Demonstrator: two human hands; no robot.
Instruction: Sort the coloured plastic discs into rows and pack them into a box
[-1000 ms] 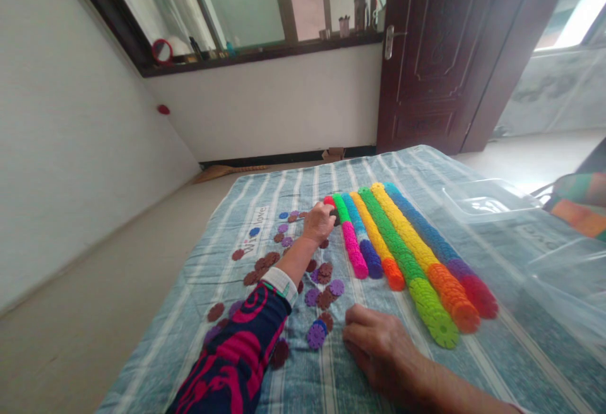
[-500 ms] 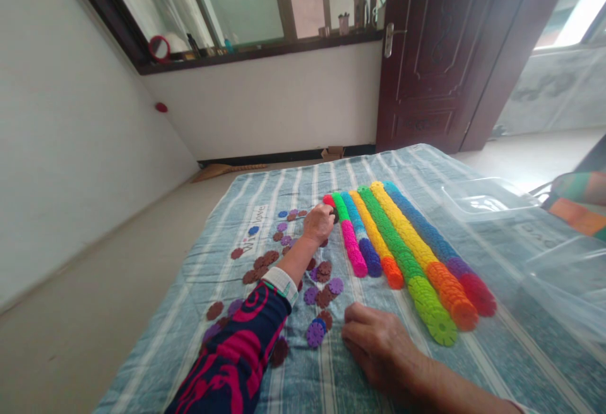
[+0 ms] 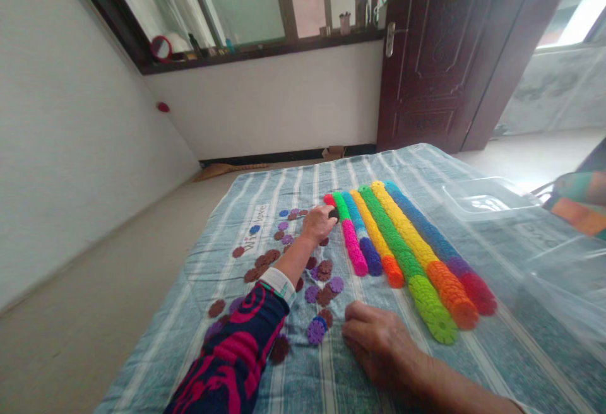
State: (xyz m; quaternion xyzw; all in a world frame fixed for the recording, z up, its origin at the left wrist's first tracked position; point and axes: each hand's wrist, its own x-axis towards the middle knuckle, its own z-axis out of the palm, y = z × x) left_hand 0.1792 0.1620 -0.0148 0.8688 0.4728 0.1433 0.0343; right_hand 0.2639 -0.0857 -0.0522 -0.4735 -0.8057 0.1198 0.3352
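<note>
My left hand [image 3: 318,223] reaches to the near end of a short red row of discs [image 3: 328,199]. Its fingers are closed on black notched discs [image 3: 334,214], partly hidden by the hand. My right hand [image 3: 381,346] rests on the striped cloth [image 3: 338,370] with its fingers curled in; whatever may be inside is hidden. Right of the left hand lie several rows of tightly stacked notched plastic discs, including a green-and-pink row [image 3: 351,243] and a green row [image 3: 395,243]. Loose brown discs [image 3: 324,270] and purple discs [image 3: 316,332] lie scattered around the left forearm.
At the right stand a clear plastic box [image 3: 492,202] and another clear container [image 3: 568,275], beside someone's orange-and-green clothing or fabric [image 3: 580,206]. Beyond the cloth's far edge are a wall and a dark red door [image 3: 426,86]. A broom [image 3: 213,171] lies on the floor.
Almost nothing differs. The view has shifted very slightly; my left hand stays at the black discs and my right hand stays curled on the cloth.
</note>
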